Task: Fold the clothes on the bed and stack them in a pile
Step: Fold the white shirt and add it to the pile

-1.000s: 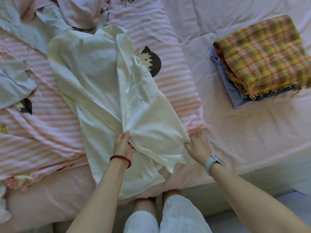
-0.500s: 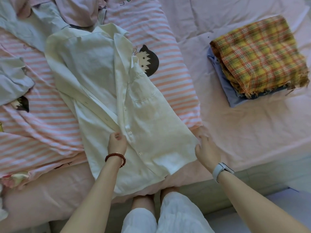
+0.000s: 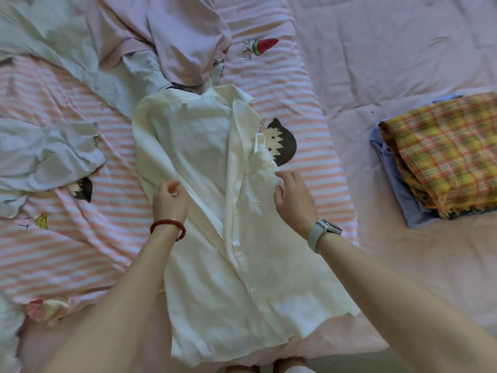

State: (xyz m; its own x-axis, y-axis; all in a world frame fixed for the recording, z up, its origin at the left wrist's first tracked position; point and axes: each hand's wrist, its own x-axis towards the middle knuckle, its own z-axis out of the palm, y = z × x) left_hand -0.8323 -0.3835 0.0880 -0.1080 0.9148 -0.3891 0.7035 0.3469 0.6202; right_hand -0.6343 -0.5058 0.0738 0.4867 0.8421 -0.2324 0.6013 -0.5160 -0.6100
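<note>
Arranging a white shirt (image 3: 215,238) on the bed (image 3: 403,278), both hands at mid-length.

White shirt lies front-up and open along its buttons on the striped cartoon blanket (image 3: 80,238), collar far, hem at the near bed edge. My left hand (image 3: 169,200), fingers curled, pinches the shirt's left edge; my right hand (image 3: 294,195), fingers loosely spread, rests on the shirt's bunched right side. Folded pile, plaid cloth (image 3: 443,157) on a blue garment (image 3: 398,195), sits well apart at right. Unfolded pale clothes (image 3: 48,154) lie far left.
</note>
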